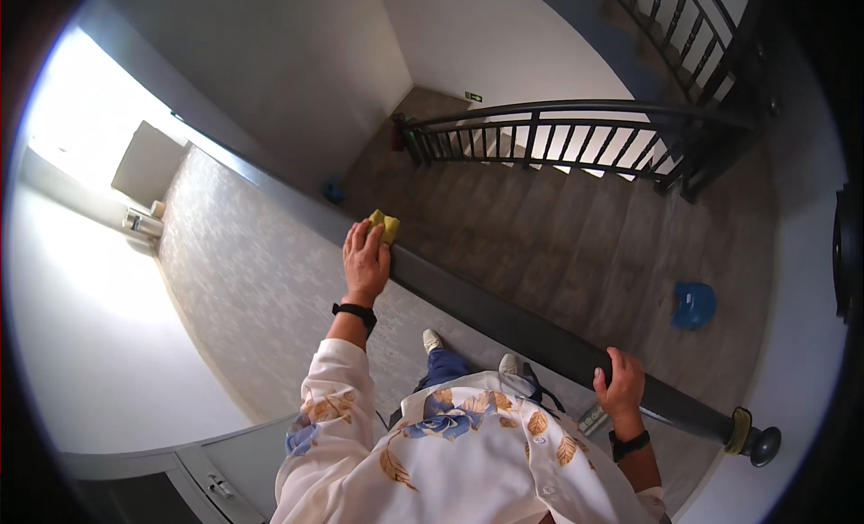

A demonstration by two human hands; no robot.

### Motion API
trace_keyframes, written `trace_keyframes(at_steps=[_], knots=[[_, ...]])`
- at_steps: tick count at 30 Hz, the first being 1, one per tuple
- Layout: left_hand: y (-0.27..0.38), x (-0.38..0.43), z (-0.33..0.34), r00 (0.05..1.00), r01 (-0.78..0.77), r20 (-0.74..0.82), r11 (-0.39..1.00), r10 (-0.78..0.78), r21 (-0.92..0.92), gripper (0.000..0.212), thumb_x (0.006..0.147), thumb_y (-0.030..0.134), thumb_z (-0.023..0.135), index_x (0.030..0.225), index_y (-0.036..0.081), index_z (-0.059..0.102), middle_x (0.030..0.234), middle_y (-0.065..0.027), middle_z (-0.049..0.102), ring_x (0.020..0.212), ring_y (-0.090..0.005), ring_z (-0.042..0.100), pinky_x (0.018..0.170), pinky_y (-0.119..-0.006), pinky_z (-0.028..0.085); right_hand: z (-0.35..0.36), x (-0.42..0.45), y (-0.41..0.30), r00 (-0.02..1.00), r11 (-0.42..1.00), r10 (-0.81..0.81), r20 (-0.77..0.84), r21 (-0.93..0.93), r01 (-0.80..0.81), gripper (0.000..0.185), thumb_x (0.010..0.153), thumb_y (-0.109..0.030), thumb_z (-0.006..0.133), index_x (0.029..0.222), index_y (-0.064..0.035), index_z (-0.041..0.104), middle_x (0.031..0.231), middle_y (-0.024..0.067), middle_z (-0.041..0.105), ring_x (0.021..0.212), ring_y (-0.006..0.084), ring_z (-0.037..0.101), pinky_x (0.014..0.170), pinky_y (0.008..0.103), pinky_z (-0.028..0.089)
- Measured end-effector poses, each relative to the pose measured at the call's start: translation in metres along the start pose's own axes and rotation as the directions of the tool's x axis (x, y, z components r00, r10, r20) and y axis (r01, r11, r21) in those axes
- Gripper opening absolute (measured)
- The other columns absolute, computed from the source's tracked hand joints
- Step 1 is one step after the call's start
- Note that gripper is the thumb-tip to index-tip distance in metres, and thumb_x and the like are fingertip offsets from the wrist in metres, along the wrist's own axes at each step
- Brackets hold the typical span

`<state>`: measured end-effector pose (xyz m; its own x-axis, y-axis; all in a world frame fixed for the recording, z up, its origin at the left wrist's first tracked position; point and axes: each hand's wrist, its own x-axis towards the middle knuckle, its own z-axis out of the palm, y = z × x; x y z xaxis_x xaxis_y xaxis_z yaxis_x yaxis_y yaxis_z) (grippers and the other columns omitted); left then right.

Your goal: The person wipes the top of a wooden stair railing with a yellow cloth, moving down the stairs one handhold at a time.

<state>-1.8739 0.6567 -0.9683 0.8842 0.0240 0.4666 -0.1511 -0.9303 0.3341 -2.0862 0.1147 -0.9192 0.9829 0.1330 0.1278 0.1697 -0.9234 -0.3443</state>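
Note:
A dark handrail (499,301) runs diagonally across the view in front of me, from upper left to lower right. On its top, my left hand (366,264) presses a folded yellow cloth (385,227), which sticks out past the fingertips. Further down the rail, my right hand (621,387) grips it, thumb and fingers at the upper side. Near the rounded end knob (766,446), a yellowish-green cloth or band (739,431) is wrapped around the rail. Each wrist wears a black band.
Beyond the rail, wooden stairs (540,233) descend beside a dark balustrade (533,136). A blue plastic object (693,305) lies on the steps; a smaller blue one (333,188) is near the far wall. A red fire extinguisher (397,136) stands by the balustrade's end. A door (216,487) is lower left.

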Motion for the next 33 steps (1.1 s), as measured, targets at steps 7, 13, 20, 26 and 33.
trace_keyframes(at_steps=[7, 13, 20, 26, 33], knots=[[0.014, -0.008, -0.001, 0.998, 0.062, -0.022, 0.998, -0.062, 0.005, 0.040, 0.094, 0.016, 0.064, 0.134, 0.012, 0.067, 0.149, -0.0164, 0.055, 0.143, -0.0433, 0.047, 0.118, -0.053, 0.038, -0.004, 0.027, -0.033, 0.999, 0.999, -0.032, 0.014, -0.037, 0.033, 0.044, 0.090, -0.024, 0.069, 0.127, -0.0008, 0.062, 0.117, 0.0200, 0.067, 0.110, 0.0414, 0.062, 0.104, 0.0536, 0.043], [0.036, -0.009, -0.024, 0.996, -0.056, 0.065, 0.988, 0.066, -0.143, 0.034, 0.090, 0.023, 0.069, 0.122, 0.010, 0.071, 0.136, -0.0131, 0.063, 0.134, -0.0366, 0.055, 0.107, -0.051, 0.044, 0.038, 0.091, -0.104, 0.992, 0.992, -0.063, 0.113, 0.118, 0.050, 0.035, 0.101, -0.027, 0.063, 0.125, -0.0008, 0.064, 0.119, 0.0226, 0.070, 0.110, 0.0437, 0.065, 0.095, 0.0521, 0.050], [-0.017, 0.029, -0.023, 0.996, -0.036, 0.071, 0.989, 0.046, -0.142, 0.032, 0.086, 0.023, 0.067, 0.115, 0.011, 0.070, 0.124, -0.0085, 0.066, 0.131, -0.0313, 0.057, 0.115, -0.065, 0.030, 0.054, 0.099, -0.122, 0.994, 0.996, 0.080, 0.075, 0.020, -0.082, 0.028, 0.100, -0.030, 0.062, 0.110, -0.0053, 0.069, 0.097, 0.0202, 0.073, 0.091, 0.0438, 0.069, 0.081, 0.0524, 0.053], [-0.106, 0.065, -0.033, 0.991, -0.058, 0.116, 0.998, 0.062, -0.037, 0.038, 0.087, 0.024, 0.064, 0.123, 0.013, 0.069, 0.137, -0.0057, 0.064, 0.147, -0.0347, 0.045, 0.121, -0.070, 0.019, 0.049, 0.104, -0.138, 0.983, 0.986, 0.169, 0.066, -0.010, -0.168, 0.027, 0.097, -0.029, 0.063, 0.109, -0.0058, 0.069, 0.098, 0.0197, 0.073, 0.090, 0.0442, 0.068, 0.079, 0.0518, 0.054], [-0.192, 0.101, -0.043, 0.978, -0.095, 0.186, 0.995, 0.090, 0.017, 0.043, 0.093, 0.031, 0.062, 0.133, 0.016, 0.068, 0.146, -0.0066, 0.062, 0.151, -0.0375, 0.039, 0.123, -0.070, 0.014, 0.051, 0.101, -0.137, 0.988, 0.988, 0.154, 0.000, -0.034, -0.154, 0.029, 0.096, -0.030, 0.062, 0.108, -0.0050, 0.069, 0.096, 0.0205, 0.073, 0.088, 0.0445, 0.069, 0.077, 0.0508, 0.054]])
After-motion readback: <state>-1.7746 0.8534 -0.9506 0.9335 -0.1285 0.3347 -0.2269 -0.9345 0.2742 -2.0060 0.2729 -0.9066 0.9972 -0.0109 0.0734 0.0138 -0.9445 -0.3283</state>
